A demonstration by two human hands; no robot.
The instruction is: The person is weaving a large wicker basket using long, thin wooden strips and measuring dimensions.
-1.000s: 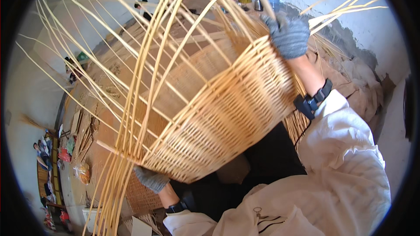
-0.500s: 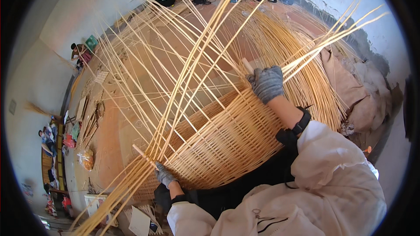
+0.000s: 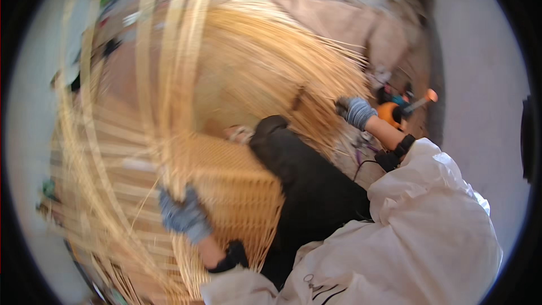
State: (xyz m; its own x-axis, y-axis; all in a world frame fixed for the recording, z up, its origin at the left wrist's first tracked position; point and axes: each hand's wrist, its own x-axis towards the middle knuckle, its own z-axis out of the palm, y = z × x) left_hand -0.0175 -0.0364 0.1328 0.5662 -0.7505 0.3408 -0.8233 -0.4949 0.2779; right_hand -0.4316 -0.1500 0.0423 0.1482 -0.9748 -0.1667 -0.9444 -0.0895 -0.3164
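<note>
A woven wicker basket point(image 3: 231, 200) with long pale stakes point(image 3: 152, 62) sits tilted at my lower left, beside my dark-trousered leg, smeared by motion. My left hand point(image 3: 183, 212), in a grey-blue glove, is closed on it where the stakes rise from the rim. Out to the right, away from the basket, my gloved right hand point(image 3: 353, 110) is by the ends of a big spread bundle of willow rods point(image 3: 271, 51). Its fingers are blurred and look bent; what they hold, if anything, is unclear. Just past it lies an orange-and-black tool point(image 3: 388, 114) with an orange-tipped handle.
A crumpled beige cloth point(image 3: 384, 34) lies behind the rods at the upper right. A pale wall point(image 3: 474, 68) runs along the right side. My sandalled foot point(image 3: 237, 134) shows beyond the basket. Blurred dark shapes stand along the far left edge.
The view has swung rightward. The basket has dropped down and left with my left hand on it; my right hand has left its rim and moved right to the rods and orange tool.
</note>
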